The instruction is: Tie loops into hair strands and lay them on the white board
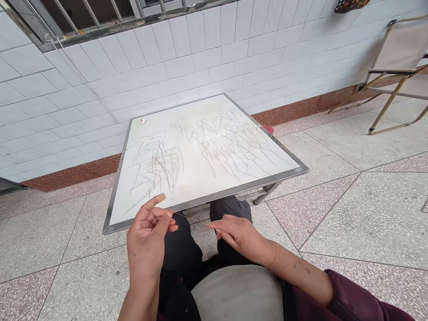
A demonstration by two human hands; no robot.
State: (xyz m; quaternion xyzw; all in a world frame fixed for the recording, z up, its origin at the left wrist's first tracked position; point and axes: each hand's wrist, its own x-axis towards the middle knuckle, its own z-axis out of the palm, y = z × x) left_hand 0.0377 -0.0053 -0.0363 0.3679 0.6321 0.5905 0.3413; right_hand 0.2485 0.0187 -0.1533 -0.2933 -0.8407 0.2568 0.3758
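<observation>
Fine strand (185, 217), one: at left hand (147, 232), extending rightward from the fingertips, before the bench's near edge. Left hand: thumb and forefinger pinched on strand. Right hand (240, 238): fingers together, near the strand's right end; grip cannot be told. Bench (192, 187): white top, metal rim. On it, looped strands (230, 149), right; loose strands (160, 162), left, tangled; small white-and-red item (143, 121), far left. Held strand: hair-thin, pale; exact shape unclear.
</observation>
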